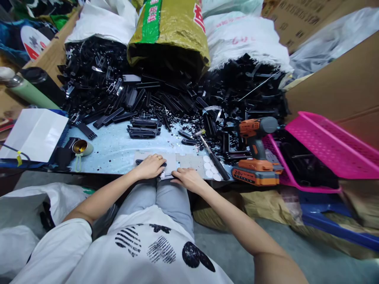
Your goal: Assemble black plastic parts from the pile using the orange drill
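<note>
My left hand (151, 166) lies at the table's front edge, its curled fingers over a long black plastic part (138, 162) whose ends show on both sides. Close by on the right, my right hand (188, 179) has its fingers bent together at the edge. Between the hands is a small pale, thin piece (166, 177), with my right fingertips at its end; its kind is unclear. Beneath them lies a grey cardboard sheet (189, 161). White round discs (209, 167) and a hammer (213, 156) lie right of my right hand.
A cordless drill (256, 152) stands at the right, beside a pink basket (314, 189) of black parts. Black parts stacked (144, 128) lie ahead, backed by heaps spilling from sacks (170, 27). A small metal-lined cup (82, 147) and white paper (34, 134) are at the left.
</note>
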`<state>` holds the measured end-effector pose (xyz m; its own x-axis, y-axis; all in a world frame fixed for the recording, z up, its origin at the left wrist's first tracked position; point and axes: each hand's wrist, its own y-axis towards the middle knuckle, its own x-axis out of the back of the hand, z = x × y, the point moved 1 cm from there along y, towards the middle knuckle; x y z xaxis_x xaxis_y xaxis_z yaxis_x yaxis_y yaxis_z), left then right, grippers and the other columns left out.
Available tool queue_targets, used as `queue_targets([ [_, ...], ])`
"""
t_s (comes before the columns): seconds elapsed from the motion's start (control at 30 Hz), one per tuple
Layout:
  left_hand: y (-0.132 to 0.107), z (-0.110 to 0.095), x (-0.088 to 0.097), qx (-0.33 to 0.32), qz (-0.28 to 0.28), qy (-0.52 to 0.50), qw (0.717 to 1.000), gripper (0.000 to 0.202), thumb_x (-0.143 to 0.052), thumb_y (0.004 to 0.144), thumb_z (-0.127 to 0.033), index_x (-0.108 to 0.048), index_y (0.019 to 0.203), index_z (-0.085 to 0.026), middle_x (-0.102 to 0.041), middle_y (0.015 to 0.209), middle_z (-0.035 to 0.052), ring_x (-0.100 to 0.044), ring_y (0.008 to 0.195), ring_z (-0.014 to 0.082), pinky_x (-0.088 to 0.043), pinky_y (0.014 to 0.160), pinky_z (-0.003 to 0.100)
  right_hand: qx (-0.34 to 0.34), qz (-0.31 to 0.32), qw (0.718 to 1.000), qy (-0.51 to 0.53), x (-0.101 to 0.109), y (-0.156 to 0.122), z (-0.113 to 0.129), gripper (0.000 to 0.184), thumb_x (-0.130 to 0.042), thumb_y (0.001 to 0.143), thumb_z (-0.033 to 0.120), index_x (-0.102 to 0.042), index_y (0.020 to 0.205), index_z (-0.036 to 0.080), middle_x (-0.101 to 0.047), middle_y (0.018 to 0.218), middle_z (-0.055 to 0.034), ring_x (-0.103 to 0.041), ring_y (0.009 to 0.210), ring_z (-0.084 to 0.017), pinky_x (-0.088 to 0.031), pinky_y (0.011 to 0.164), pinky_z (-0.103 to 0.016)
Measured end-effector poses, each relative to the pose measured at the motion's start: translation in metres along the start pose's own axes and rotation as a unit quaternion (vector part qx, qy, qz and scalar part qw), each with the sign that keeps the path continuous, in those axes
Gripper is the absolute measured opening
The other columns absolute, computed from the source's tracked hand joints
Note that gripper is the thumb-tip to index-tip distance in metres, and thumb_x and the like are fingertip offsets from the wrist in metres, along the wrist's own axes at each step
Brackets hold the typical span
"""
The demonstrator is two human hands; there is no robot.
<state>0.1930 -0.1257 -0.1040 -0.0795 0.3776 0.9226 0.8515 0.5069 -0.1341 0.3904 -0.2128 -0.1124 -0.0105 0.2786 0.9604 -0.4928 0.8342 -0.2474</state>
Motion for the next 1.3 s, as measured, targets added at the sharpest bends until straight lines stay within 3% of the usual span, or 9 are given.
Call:
queue_targets([
  [0.17,-0.005,-0.004,0.003,0.001,-0.003,-0.013,1.000,0.056,-0.048,0.082,-0.062,-0.051,0.118,-0.019,-0.054,0.114,0.0104,-0.047,0.108,0.0277,-0.035,0.092,0.041,-0.028,0.009,1.000,0.008,0.007,-0.001,0.005,0.044,-0.029,0.094,0.055,-0.055,0.101,0.021,-0.061,0.088,-0.0048,-0.059,0.073,-0.015,-0.026,0.057,-0.025],
  [0.37,-0.005,-0.002,-0.001,-0.004,-0.028,-0.013,1.000,0.076,-0.052,0.069,-0.076,-0.050,0.117,-0.017,-0.056,0.112,0.0115,-0.048,0.105,0.0289,-0.031,0.094,0.042,-0.072,0.005,0.997,-0.006,0.016,-0.004,0.006,0.044,-0.027,0.095,0.054,-0.056,0.106,0.022,-0.062,0.092,-0.0069,-0.061,0.079,-0.018,-0.028,0.060,-0.025],
  [0.53,-0.004,0.000,-0.006,-0.012,-0.052,-0.004,0.999,0.076,-0.058,0.067,-0.074,-0.048,0.115,-0.016,-0.058,0.108,0.0120,-0.050,0.105,0.0297,-0.029,0.097,0.046,-0.066,0.009,0.998,-0.004,0.015,0.000,0.006,0.044,-0.028,0.095,0.054,-0.056,0.108,0.023,-0.063,0.091,-0.0065,-0.061,0.077,-0.017,-0.027,0.059,-0.025],
  [0.67,-0.006,0.004,-0.005,-0.003,-0.087,-0.026,0.996,0.073,-0.060,0.068,-0.071,-0.047,0.115,-0.017,-0.059,0.107,0.0112,-0.054,0.101,0.0286,-0.035,0.095,0.043,-0.069,-0.037,0.997,-0.026,0.019,0.002,0.008,0.044,-0.026,0.096,0.051,-0.056,0.110,0.023,-0.062,0.091,-0.0074,-0.059,0.079,-0.018,-0.027,0.061,-0.027],
  [0.9,-0.012,0.006,-0.010,0.026,-0.150,-0.038,0.988,0.043,-0.058,0.081,-0.052,-0.050,0.106,-0.018,-0.061,0.103,0.0096,-0.060,0.095,0.0246,-0.046,0.078,0.034,-0.065,-0.073,0.993,-0.074,0.046,0.006,0.016,0.039,-0.027,0.098,0.041,-0.056,0.107,0.018,-0.061,0.092,-0.0117,-0.055,0.081,-0.019,-0.025,0.065,-0.030],
  [1.03,-0.016,0.006,-0.013,0.016,-0.170,-0.038,0.985,0.047,-0.056,0.081,-0.057,-0.052,0.104,-0.017,-0.062,0.100,0.0095,-0.061,0.092,0.0239,-0.047,0.077,0.033,-0.026,-0.078,0.993,-0.083,0.054,0.009,0.010,0.039,-0.027,0.098,0.042,-0.055,0.109,0.018,-0.061,0.092,-0.0104,-0.054,0.079,-0.019,-0.024,0.065,-0.031],
  [1.1,-0.015,0.007,-0.012,0.024,-0.152,-0.034,0.988,0.050,-0.054,0.080,-0.060,-0.053,0.103,-0.016,-0.063,0.098,0.0093,-0.061,0.091,0.0240,-0.047,0.077,0.034,-0.010,-0.084,0.993,-0.079,0.048,0.012,0.000,0.039,-0.028,0.098,0.044,-0.056,0.106,0.018,-0.061,0.091,-0.0088,-0.054,0.078,-0.018,-0.025,0.065,-0.030],
  [1.2,0.005,0.007,-0.008,0.010,-0.092,-0.024,0.995,0.056,-0.053,0.081,-0.062,-0.052,0.112,-0.016,-0.062,0.099,0.0096,-0.058,0.095,0.0250,-0.046,0.079,0.034,-0.005,-0.096,0.994,-0.049,0.027,0.015,-0.019,0.039,-0.033,0.096,0.047,-0.058,0.099,0.018,-0.060,0.092,-0.0081,-0.053,0.081,-0.018,-0.028,0.067,-0.029],
  [1.3,0.057,0.013,0.005,-0.008,-0.089,-0.019,0.996,0.042,-0.043,0.093,-0.043,-0.046,0.125,-0.017,-0.058,0.114,0.0104,-0.053,0.105,0.0236,-0.042,0.086,0.034,-0.020,-0.114,0.993,-0.022,0.004,0.012,-0.034,0.040,-0.036,0.094,0.049,-0.060,0.098,0.016,-0.060,0.095,-0.0089,-0.052,0.089,-0.020,-0.031,0.073,-0.029],
])
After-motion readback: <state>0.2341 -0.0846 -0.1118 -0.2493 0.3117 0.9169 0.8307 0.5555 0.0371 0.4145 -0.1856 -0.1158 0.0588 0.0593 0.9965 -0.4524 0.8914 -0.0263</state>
